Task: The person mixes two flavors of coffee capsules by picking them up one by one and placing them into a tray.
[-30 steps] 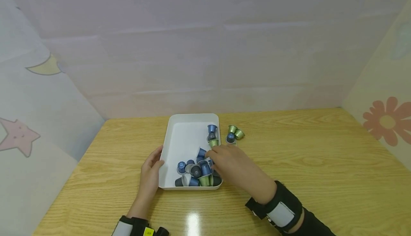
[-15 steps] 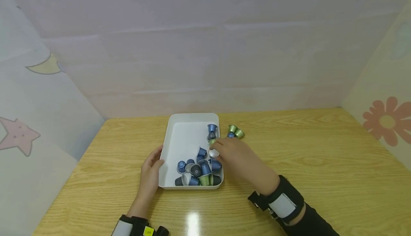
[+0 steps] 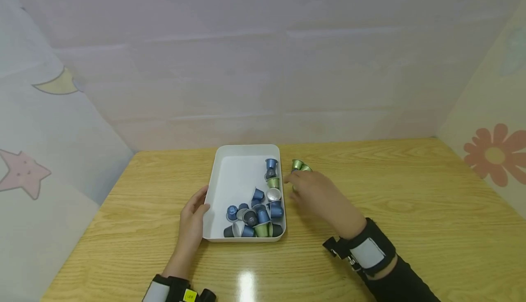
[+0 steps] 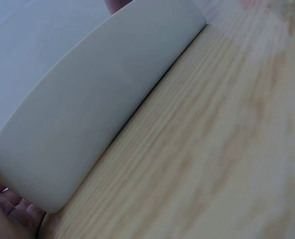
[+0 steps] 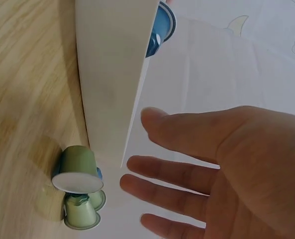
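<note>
A white rectangular tray (image 3: 234, 174) lies on the table with several blue, dark, silver and green coffee capsules (image 3: 262, 215), mostly heaped at its near right. A silver capsule (image 3: 273, 195) rests foil side up by the right wall. My left hand (image 3: 191, 222) grips the tray's left side, thumb at the rim. Just outside the right wall is my right hand (image 3: 320, 197), fingers straight and spread in the right wrist view, holding nothing. Beside it on the table, green capsules (image 5: 77, 164) stand close together; a blue one is mostly hidden behind them.
The wooden table (image 3: 394, 192) runs back to a pale wall covering (image 3: 263, 87). Side panels carry a pink star and a red flower (image 3: 495, 153). The tray's wall (image 4: 97, 94) stands a little above the table.
My right hand has let go of the silver capsule inside the tray, then moved right and out over the table towards the loose capsules. My left hand stays at the tray.
</note>
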Demonstrator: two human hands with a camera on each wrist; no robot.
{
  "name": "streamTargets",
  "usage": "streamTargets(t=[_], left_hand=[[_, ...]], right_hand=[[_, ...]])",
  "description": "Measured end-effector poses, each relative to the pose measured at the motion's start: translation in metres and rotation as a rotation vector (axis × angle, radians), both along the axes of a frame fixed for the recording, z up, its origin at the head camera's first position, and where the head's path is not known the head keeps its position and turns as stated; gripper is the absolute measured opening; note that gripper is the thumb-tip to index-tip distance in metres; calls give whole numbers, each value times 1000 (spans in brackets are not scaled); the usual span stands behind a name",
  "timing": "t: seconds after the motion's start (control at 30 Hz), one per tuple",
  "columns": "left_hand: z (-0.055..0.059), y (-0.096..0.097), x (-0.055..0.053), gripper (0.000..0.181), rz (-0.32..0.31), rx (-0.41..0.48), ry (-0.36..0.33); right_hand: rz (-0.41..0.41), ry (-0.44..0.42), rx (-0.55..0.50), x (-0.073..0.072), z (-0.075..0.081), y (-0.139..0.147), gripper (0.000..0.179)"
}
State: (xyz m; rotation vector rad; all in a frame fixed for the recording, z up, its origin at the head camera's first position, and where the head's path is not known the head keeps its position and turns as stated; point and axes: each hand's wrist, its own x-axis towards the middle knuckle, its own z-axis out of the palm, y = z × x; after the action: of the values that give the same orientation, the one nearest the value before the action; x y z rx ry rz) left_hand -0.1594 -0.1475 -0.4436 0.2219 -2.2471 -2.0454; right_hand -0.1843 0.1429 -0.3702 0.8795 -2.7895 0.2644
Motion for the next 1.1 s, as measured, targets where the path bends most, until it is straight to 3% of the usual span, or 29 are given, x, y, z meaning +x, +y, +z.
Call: streamTargets(t=[0.77,1.1], left_hand=[[0,-1,-1,44,-8,13,-10],[0,-1,-1,45,-10,13,-9]], right_hand=[[-138,-178,96,-11,-12,9,34],[-129,-199,99,-13,-19,10,30]])
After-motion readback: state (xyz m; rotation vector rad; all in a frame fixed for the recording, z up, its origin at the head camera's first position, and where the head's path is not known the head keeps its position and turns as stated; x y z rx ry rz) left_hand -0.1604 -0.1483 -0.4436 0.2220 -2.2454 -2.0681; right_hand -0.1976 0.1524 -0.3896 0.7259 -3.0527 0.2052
